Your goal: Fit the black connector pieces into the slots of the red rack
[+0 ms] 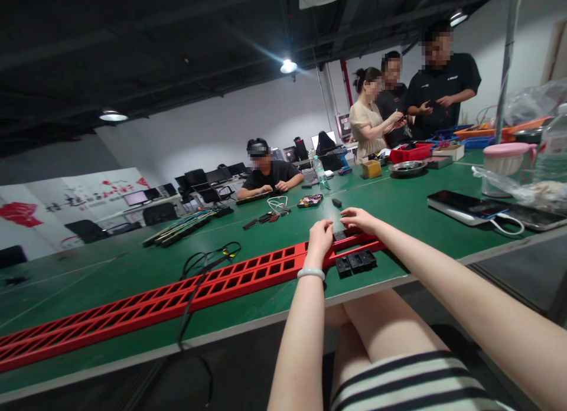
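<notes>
A long red slotted frame [248, 273] lies along the front of the green table, running to the lower left. Over its right end, my left hand [319, 238] has its fingers curled; what they grip is hidden. My right hand [361, 219] bends its fingers down just beside it at the same end, and its fingertips are too small to show what they hold. Between the two hands a dark grey block [339, 235] sits in the frame. Several black rectangular parts [355, 261] lie together by the table's front edge, just below my hands.
A black strap [191, 299] crosses the frame and hangs off the table [146, 281]. Phones [465, 205] with a white cable lie right, near a pink-lidded container [505, 163]. Beyond are small dark parts [268, 216], a bottle [319, 170] and a seated person [269, 175]; several others stand behind.
</notes>
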A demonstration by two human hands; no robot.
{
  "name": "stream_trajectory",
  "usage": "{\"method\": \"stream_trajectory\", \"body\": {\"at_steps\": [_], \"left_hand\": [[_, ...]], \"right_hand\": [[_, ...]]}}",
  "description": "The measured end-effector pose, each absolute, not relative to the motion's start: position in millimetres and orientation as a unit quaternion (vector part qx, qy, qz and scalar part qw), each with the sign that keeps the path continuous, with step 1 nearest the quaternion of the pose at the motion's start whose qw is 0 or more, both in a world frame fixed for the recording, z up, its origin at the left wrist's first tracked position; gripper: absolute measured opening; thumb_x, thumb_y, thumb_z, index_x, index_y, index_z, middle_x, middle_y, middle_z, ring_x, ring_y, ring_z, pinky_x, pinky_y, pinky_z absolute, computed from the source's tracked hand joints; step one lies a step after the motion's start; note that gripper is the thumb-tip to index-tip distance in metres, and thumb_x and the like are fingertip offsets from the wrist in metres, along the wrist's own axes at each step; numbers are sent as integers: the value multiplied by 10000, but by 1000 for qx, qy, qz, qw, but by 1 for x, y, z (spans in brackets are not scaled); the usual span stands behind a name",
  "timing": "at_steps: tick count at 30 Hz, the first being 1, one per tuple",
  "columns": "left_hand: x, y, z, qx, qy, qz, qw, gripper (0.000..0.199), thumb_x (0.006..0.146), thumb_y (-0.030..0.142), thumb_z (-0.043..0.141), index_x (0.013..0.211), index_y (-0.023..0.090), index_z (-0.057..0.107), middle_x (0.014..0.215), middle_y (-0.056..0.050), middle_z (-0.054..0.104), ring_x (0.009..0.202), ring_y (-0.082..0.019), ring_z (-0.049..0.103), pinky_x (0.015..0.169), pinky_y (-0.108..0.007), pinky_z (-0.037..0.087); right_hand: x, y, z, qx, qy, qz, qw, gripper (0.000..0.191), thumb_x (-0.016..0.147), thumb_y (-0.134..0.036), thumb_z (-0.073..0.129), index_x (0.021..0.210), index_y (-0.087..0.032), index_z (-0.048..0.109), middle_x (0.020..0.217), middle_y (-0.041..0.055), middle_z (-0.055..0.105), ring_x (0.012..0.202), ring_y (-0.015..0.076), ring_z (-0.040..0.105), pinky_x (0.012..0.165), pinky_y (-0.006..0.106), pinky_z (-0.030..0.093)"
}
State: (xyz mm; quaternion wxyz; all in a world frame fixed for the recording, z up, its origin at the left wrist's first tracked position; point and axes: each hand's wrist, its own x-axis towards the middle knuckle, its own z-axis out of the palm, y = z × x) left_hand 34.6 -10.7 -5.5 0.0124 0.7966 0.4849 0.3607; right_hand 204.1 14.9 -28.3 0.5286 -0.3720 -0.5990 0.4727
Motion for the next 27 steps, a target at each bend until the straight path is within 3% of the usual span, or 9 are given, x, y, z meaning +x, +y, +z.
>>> {"method": "stream_trajectory", "body": {"at_steps": [5, 9, 18, 27], "left_hand": [[33, -9, -10, 797, 475, 374, 2, 196, 789, 184, 449, 896, 149, 609, 919, -67, 621, 873, -153, 557, 826, -275, 415], [34, -11, -9, 797, 478, 368, -4, 201, 792, 177, 441, 896, 153, 611, 920, -62, 621, 873, -149, 556, 826, -268, 416], [35, -10, -8, 798, 477, 368, -1, 197, 786, 166, 439, 876, 153, 614, 894, -57, 624, 859, -144, 557, 820, -262, 417], [33, -7, -10, 802, 468, 372, -10, 185, 785, 186, 440, 860, 158, 606, 884, -55, 623, 841, -149, 558, 799, -265, 420]], "right_hand": [[212, 14, -28, -338, -581, 511, 535, 333, 614, -267, 656, 908, -136, 567, 818, 57, 603, 638, 112, 566, 626, 260, 479], [212, 8, -28, -385, -624, 392, 556, 384, 553, -226, 690, 906, -144, 565, 917, 73, 594, 783, 153, 574, 694, 286, 476], [213, 2, -28, -447, -744, 201, 454, 385, 601, -221, 653, 975, -153, 591, 1009, 96, 594, 905, 206, 561, 802, 337, 440], [215, 6, -36, -425, -797, 198, 381, 390, 667, -224, 586, 1053, -166, 575, 1068, 89, 588, 957, 217, 550, 817, 329, 441]]}}
